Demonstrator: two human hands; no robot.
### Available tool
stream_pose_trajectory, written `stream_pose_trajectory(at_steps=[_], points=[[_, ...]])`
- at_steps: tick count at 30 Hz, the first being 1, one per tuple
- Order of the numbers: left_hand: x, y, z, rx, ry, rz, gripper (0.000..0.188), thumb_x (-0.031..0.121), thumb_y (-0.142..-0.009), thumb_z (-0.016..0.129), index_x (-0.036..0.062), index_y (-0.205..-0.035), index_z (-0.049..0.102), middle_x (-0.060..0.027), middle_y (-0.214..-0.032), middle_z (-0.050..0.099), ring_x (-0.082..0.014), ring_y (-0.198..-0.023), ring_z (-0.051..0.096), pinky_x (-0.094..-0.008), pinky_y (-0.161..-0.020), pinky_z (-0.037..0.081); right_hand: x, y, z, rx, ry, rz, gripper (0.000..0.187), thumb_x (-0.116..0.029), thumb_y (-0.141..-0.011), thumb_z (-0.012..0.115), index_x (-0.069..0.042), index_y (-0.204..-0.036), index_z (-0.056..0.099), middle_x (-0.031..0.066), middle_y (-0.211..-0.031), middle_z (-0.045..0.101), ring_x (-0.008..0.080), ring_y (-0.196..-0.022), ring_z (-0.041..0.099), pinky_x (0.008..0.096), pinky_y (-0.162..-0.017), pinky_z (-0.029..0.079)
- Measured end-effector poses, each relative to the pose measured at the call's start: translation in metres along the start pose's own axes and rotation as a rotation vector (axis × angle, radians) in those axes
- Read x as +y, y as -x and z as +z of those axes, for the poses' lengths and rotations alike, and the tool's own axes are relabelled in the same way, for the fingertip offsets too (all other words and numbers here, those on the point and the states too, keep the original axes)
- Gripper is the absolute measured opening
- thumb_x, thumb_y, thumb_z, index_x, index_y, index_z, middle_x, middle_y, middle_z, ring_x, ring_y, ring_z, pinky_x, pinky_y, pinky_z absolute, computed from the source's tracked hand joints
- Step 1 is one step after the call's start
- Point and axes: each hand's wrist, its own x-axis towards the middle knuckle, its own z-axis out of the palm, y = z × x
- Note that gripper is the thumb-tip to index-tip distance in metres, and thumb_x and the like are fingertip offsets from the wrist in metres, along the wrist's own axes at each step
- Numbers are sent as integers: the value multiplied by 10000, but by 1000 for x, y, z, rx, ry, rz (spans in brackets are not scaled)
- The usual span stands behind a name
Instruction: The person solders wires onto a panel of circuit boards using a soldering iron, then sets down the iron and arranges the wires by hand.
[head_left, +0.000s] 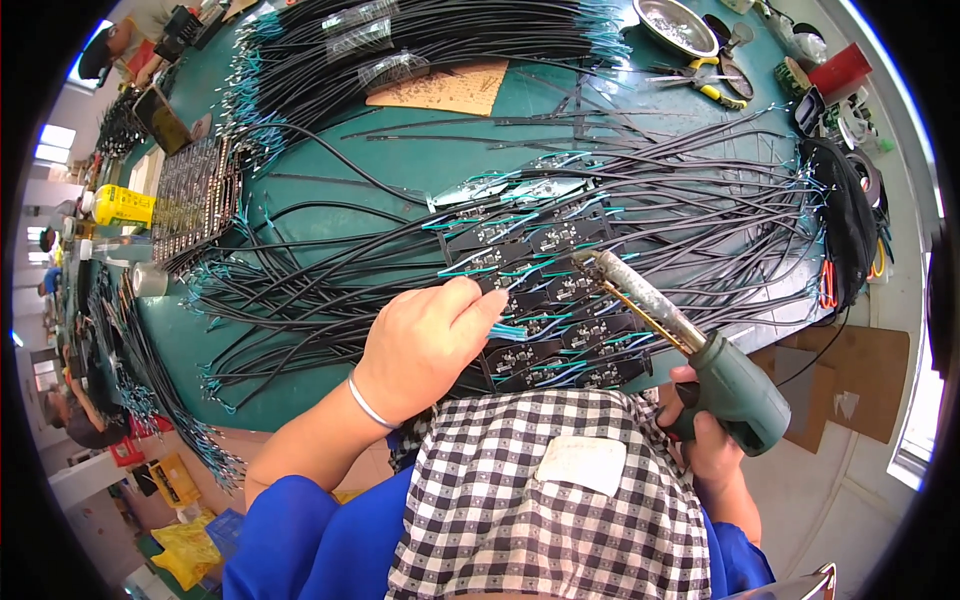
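My left hand (425,340) is closed, its fingertips at the boards. Just under its fingers a small bunch of light-blue wires (510,332) sticks out, apparently held in the hand; the grip itself is hidden. My right hand (712,448) is wrapped round the handle of a dark green soldering gun (740,395). From this tool a metal barrel (655,300) points up and left, its tip over the boards. Beneath lies a panel of small black circuit boards (545,240), with teal and blue wires across them and black cables (690,210) running out to both sides.
A thick bundle of black cables (430,45) lies at the back on the green table (330,165). Yellow-handled pliers (705,80) and a metal bowl (678,25) are at the back right. Stacked boards (195,195) and a yellow bottle (124,205) stand left. Orange-handled scissors (828,284) lie right.
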Motion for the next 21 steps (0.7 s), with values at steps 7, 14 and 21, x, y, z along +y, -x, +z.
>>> stream_pose_trajectory(at_steps=[7,14,21], points=[[32,20,-20,52,258,-45,355,6,-621,708,91,-949,603,-60,-784,526,-230,-636,562,-333,-545,467,5,42,-7,-18,-91,4,471,-269,-860,616,4,-1231,519,118,-1131,611,171,-687,601,294,-647,497],[51,37,-2,13,160,-127,321,-39,-593,686,98,-873,609,-57,-730,545,-244,-586,565,-338,-506,452,27,59,-22,-172,9,17,471,-195,-860,607,28,-1247,459,145,-1110,611,182,-694,618,293,-663,502],[40,35,14,36,282,-23,369,-16,-587,706,75,-939,644,-74,-864,588,-245,-738,594,-341,-625,501,32,69,-16,-42,6,137,442,-96,-840,580,35,-1221,397,141,-977,628,172,-695,626,294,-681,502]])
